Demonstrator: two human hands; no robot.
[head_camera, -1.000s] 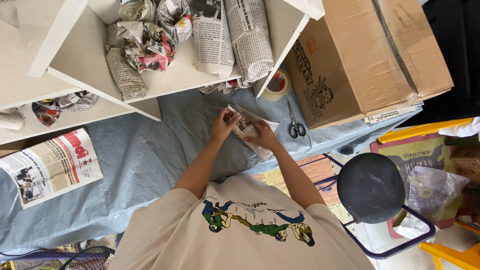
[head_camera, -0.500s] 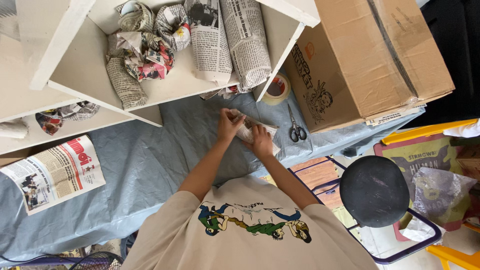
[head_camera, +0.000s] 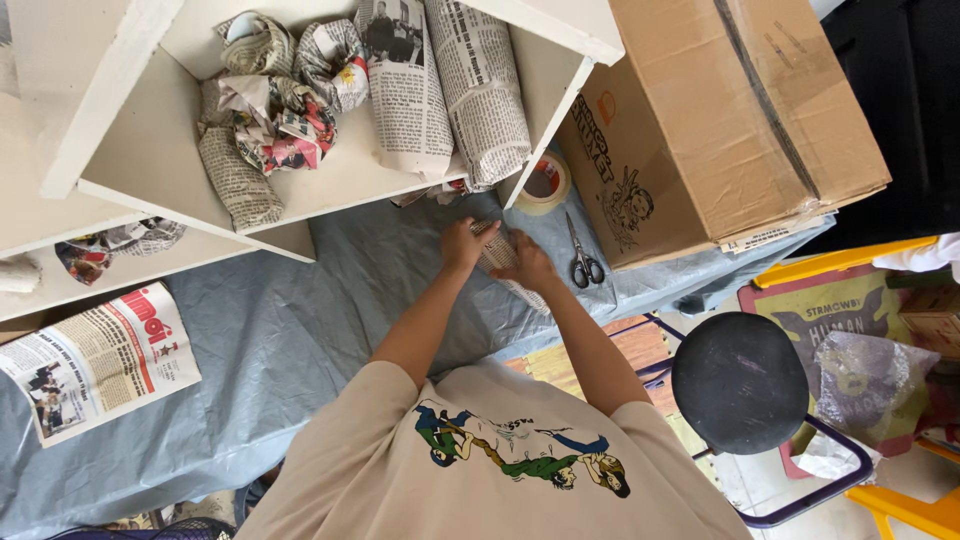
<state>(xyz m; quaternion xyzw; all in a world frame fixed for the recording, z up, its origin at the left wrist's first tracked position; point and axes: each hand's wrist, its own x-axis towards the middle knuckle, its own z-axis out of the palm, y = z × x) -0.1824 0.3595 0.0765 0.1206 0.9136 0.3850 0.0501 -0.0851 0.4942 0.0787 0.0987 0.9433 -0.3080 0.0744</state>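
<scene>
Both my hands press on a newspaper-wrapped bundle (head_camera: 503, 262) lying on the grey-blue sheet (head_camera: 300, 330). My left hand (head_camera: 466, 243) grips its left end, fingers curled over the paper. My right hand (head_camera: 528, 262) holds its right side. The bundle is mostly hidden under my hands. Just beyond them a roll of tape (head_camera: 543, 183) leans by the white shelf's edge, and scissors (head_camera: 582, 258) lie to the right.
A white shelf unit (head_camera: 130, 160) holds several newspaper-wrapped items (head_camera: 440, 90). A large cardboard box (head_camera: 720, 120) stands at the right. A folded newspaper (head_camera: 95, 360) lies at the left. A black round stool (head_camera: 740, 382) and a yellow frame (head_camera: 900, 505) stand at the right.
My hands have moved the bundle down onto the sheet and closer to the shelf; the loose paper seen earlier is now folded tight under my fingers.
</scene>
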